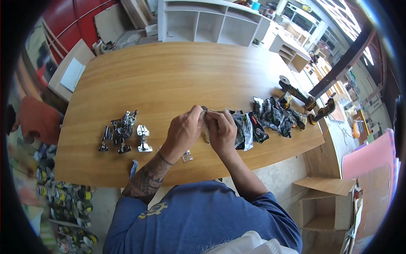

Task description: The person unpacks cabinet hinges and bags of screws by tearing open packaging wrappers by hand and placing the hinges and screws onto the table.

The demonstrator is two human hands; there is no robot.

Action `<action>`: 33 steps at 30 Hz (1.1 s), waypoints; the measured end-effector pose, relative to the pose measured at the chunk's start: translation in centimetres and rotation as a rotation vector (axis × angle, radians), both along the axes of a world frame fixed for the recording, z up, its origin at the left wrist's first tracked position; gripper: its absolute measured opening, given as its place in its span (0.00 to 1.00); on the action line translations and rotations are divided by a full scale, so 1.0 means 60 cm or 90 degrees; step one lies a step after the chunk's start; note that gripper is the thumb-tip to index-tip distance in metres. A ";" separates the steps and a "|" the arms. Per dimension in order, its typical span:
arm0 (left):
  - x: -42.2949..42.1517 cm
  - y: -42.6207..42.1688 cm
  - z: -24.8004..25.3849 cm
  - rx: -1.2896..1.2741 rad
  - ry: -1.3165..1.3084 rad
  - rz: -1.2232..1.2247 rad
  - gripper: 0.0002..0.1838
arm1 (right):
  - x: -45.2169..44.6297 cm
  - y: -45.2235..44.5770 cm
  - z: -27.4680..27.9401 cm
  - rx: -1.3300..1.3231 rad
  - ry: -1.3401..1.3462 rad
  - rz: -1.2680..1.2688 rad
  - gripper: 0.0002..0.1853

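Note:
My left hand [185,128] and my right hand [221,130] meet over the near middle of the table, fingers pinched together. Between the fingertips shows a small dark bit of something, mostly hidden, which I cannot make out. To the left lies a pile of shiny metal cabinet hinges [123,128], with one separate hinge [144,139] beside it. Just below my hands is a small clear plastic bag [187,156]. Right of my right hand, several black and silver plastic packets [270,116] lie in a heap, the closest almost touching it.
The wooden table [177,67] spreads out ahead. At its right end lie an angle grinder [298,92] and a cordless power tool [323,111]. A dark strip [134,168] lies at the near edge. White shelving [211,23] stands behind; another person [40,120] is at left.

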State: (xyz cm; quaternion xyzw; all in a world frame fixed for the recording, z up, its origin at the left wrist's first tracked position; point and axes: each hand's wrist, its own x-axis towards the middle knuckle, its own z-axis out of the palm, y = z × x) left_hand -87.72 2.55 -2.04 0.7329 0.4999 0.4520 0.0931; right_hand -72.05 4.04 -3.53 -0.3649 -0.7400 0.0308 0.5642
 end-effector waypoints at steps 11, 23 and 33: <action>-0.090 0.088 -0.102 -0.082 0.024 0.166 0.13 | 0.027 -0.027 0.018 0.038 0.109 -0.024 0.06; -0.050 0.012 0.002 -0.249 -0.348 -0.213 0.13 | 0.069 -0.006 0.006 -0.240 0.301 0.056 0.05; 0.019 0.000 -0.004 -0.208 -0.308 -0.226 0.16 | 0.067 -0.034 0.014 -0.218 0.190 0.114 0.05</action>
